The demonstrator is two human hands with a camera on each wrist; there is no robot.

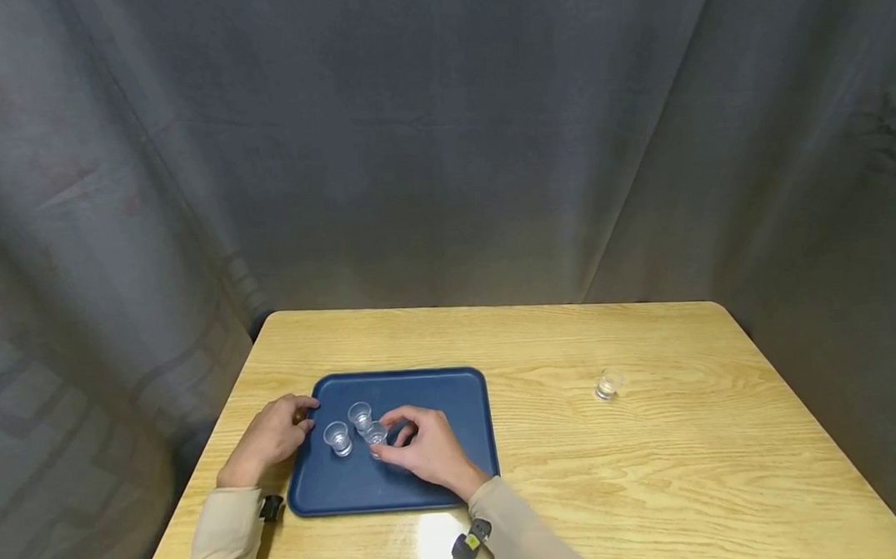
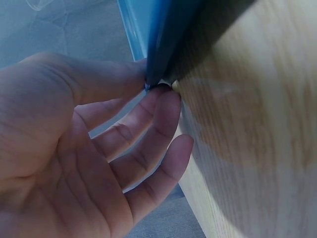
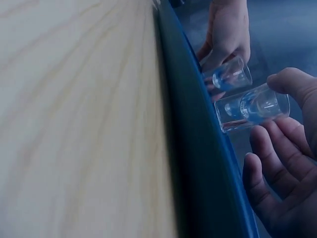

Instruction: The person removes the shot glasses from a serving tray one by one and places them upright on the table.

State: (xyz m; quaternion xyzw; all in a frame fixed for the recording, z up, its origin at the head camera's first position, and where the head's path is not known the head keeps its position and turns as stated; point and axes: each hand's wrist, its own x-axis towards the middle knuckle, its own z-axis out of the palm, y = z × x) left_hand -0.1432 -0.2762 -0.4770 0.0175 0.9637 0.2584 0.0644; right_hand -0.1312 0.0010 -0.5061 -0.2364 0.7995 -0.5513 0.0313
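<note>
Three small clear shot glasses stand close together on the left half of a blue tray (image 1: 438,392). My right hand (image 1: 430,449) pinches the rightmost shot glass (image 1: 375,433) between thumb and fingers, as the right wrist view also shows with the glass (image 3: 255,106) near the tray's rim. Just left of it are a second shot glass (image 1: 360,414) and a third shot glass (image 1: 338,438). At the tray's left edge, my left hand (image 1: 270,437) grips the rim (image 2: 161,42), thumb on one side and fingertips on the other.
A further shot glass (image 1: 606,384) stands alone on the wooden table (image 1: 688,452), well right of the tray. Grey curtains (image 1: 442,146) hang behind the table and at both sides. Each wrist wears a small black device, such as the right one (image 1: 470,544).
</note>
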